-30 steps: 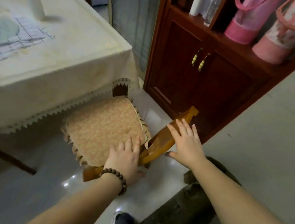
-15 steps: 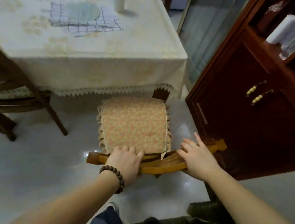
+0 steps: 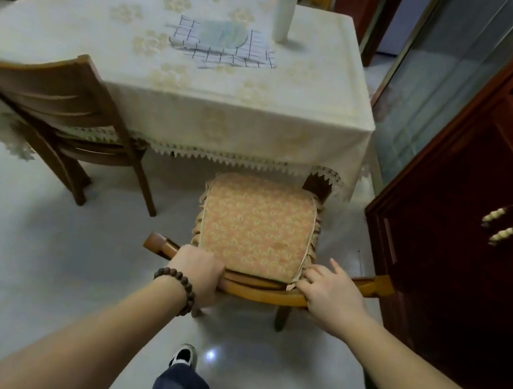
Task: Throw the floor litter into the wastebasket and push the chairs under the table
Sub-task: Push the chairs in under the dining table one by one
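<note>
A wooden chair with an orange patterned cushion (image 3: 258, 225) stands before the table (image 3: 175, 106), which wears a cream lace-edged cloth; the cushion's far edge lies just under the cloth's fringe. My left hand (image 3: 199, 274), beaded bracelet on the wrist, is closed around the left part of the chair's curved backrest (image 3: 262, 292). My right hand (image 3: 332, 290) grips the right part of that rail, fingers over its top. A second wooden chair (image 3: 58, 113) stands at the table's left, partly under it. No litter or wastebasket is in view.
A dark red cabinet (image 3: 463, 249) with two beaded handles stands close on the right, beside a glass door (image 3: 438, 75). On the table sit a white flask (image 3: 284, 12) and a checked cloth (image 3: 222, 42). Two chair backs rise behind the table. My shoe (image 3: 184, 355) is below.
The view has swung round so the chair faces the table squarely. My right hand has gone from lying flat on the backrest to gripping it; the left hand has closed on the rail.
</note>
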